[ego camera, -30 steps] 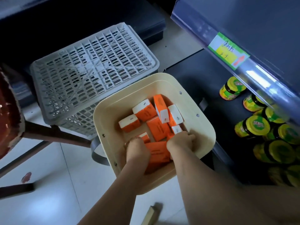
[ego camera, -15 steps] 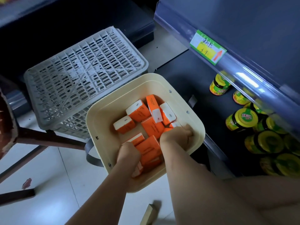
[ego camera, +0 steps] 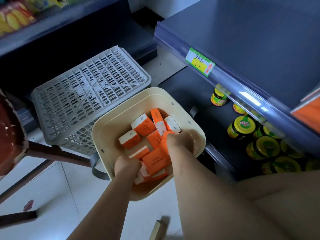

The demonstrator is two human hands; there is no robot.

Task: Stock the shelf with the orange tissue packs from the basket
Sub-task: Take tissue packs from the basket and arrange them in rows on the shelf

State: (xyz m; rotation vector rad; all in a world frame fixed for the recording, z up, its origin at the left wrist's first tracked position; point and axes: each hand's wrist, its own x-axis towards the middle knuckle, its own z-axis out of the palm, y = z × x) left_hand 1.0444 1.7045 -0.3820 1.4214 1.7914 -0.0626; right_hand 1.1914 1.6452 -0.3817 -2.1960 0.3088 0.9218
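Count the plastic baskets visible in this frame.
2. The cream basket holding the orange tissue packs is at centre, beside the lower shelf; the grey slatted basket lies upturned just behind it, to the left. None seems hidden.

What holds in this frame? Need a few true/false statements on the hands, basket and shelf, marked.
1. Both the left hand and the right hand are inside the cream basket. True.
2. The left hand grips orange tissue packs. True.
3. The packs lie in the grey crate. False: they lie in the cream basket; the crate beside it shows only its lattice.
4. The jars on the lower shelf have red lids. False: the lids are yellow.
5. The price tag on the shelf edge bears a red arrow. True.
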